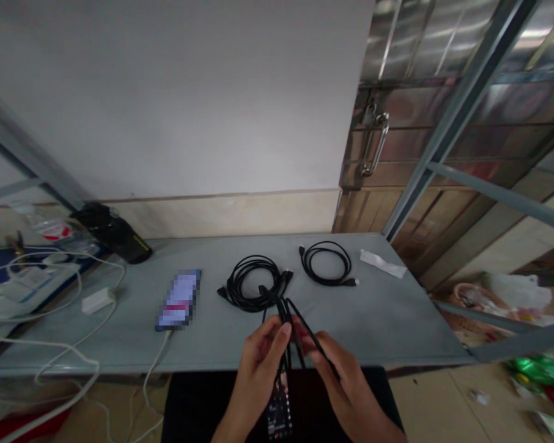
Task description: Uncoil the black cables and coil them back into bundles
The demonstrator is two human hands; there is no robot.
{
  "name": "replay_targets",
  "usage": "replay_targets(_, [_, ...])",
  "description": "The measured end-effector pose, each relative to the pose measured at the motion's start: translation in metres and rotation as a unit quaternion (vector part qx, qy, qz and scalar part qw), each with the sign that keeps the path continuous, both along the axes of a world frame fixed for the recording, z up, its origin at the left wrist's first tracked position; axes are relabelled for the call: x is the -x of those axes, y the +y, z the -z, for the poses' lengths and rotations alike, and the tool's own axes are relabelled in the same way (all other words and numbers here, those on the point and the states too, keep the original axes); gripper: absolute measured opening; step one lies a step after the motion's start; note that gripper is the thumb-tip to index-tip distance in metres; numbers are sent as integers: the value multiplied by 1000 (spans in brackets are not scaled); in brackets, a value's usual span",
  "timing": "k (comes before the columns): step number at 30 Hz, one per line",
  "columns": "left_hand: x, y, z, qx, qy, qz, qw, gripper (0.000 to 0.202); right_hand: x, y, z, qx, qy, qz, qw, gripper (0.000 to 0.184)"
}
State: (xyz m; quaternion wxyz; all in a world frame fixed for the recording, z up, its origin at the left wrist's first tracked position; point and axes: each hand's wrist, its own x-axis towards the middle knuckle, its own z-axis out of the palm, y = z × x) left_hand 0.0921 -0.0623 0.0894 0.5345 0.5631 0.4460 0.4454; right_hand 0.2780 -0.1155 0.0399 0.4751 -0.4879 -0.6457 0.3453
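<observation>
My left hand [258, 357] and my right hand [339, 369] meet just in front of the grey table's [388, 314] near edge. Both pinch a bundle of black cables [290, 317] that rises between them toward the table. The strands run up to a coiled heap of black cable [253, 283] lying in the middle of the table. A second, smaller black cable coil [327, 263] lies apart to its right. Below my hands hangs a dark device with a lit screen [279, 409].
A phone [179, 299] lies face up left of the coils, on a white lead. White chargers and wires [41, 289] crowd the left end, beside a black object [113, 232]. A white wrapper [382, 263] lies at the right. A metal frame post [447, 132] and door stand right.
</observation>
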Motion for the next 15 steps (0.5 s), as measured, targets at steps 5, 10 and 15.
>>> replay_targets(5, [35,-4,1,25,11,8,1000,53,-53,4,-1,12,32,150,988,37])
replay_targets(10, [74,-9,0,33,-27,-106,993,53,-120,1,6,-7,60,266,962,46])
replay_targets(15, [100,-13,-9,9,-73,-226,971,52,-155,-9,-1,-37,202,325,923,47])
